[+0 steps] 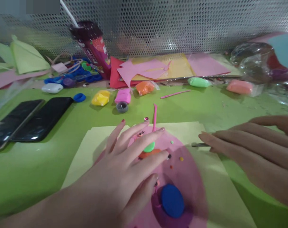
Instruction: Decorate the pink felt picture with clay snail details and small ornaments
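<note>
- Nearest, flat on one pale yellow sheet (77, 171) and partly under the left hand (125, 167): one pink disc (198, 180), bearing one blue disc (172, 201) over one purple piece (188, 213).
- Seemingly well under way, with several colours already laid on; unable to tell the amount remaining, with much hidden by the hand.
- Farther up the disc: one green piece (149, 147), one orange piece (145, 155), both partly covered; three small dots (181, 159), yellow, green, red-orange.
- On the left: fingers spread wide, apparently holding nothing; unable to tell about contact with the disc.
- On the right hand (257, 155): fingers close together, apparently pinching one thin grey tool (200, 144) beside the disc.
- Beyond: two pink sticks (155, 115), two dark phones (44, 122), two caps (122, 107), grey and blue.
- Then five soft packets (100, 98), yellow, pink, orange, green, coral: apparently unused material.
- Farthest: one dark cup (93, 47) with one white straw (69, 12); coloured papers (207, 65), too overlapped to count.
</note>
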A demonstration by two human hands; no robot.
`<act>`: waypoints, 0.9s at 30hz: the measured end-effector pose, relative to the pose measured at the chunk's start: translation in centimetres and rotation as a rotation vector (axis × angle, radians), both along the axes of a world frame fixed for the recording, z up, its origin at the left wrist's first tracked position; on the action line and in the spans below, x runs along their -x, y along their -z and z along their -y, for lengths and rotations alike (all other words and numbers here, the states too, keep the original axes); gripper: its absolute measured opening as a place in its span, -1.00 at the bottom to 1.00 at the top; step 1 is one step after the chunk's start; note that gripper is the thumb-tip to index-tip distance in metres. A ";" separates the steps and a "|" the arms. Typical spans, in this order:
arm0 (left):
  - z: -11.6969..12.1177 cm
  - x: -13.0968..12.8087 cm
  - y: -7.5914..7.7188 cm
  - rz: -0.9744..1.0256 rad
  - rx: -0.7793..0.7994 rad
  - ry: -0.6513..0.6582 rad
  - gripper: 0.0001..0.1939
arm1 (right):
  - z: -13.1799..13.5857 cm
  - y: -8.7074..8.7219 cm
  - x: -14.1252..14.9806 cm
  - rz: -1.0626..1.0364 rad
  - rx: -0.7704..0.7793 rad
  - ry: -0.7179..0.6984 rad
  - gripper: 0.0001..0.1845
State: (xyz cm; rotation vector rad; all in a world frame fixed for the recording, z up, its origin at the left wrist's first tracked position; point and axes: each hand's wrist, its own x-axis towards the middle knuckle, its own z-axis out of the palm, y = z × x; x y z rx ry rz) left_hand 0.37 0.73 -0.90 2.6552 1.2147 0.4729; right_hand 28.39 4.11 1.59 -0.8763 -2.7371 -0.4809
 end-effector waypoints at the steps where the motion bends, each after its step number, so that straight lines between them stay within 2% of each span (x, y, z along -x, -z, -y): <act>1: 0.0 0.1 -0.1 0.010 -0.005 -0.008 -0.65 | -0.2 -0.1 0.2 0.023 -0.034 -0.042 -0.66; 5: -0.1 0.3 -0.4 0.012 -0.039 -0.010 -0.68 | -0.9 -0.2 1.4 0.014 -0.145 -0.136 -0.67; 9: -0.1 0.4 -0.5 0.006 -0.034 0.001 -0.72 | -1.3 -0.2 1.8 -0.012 -0.211 -0.173 -0.75; 13: -0.2 0.3 -0.6 0.014 -0.029 0.018 -0.74 | -2.1 -0.2 1.7 -0.014 -0.292 -0.191 -0.71; 18: -0.3 0.4 -0.8 0.013 -0.062 0.015 -0.77 | -3.3 -0.5 2.6 0.051 -0.273 -0.286 -0.75; 21: -0.3 0.5 -0.7 0.022 -0.090 -0.003 -0.79 | -3.9 -0.2 3.3 0.053 -0.291 -0.256 -0.67; 23: -0.3 0.6 -0.7 0.030 -0.100 -0.008 -0.79 | -4.4 -0.1 3.8 0.074 -0.249 -0.217 -0.58; 27: -0.1 0.5 -0.9 0.036 -0.086 0.014 -0.80 | -5.6 -0.6 5.1 0.042 0.065 -0.153 -0.41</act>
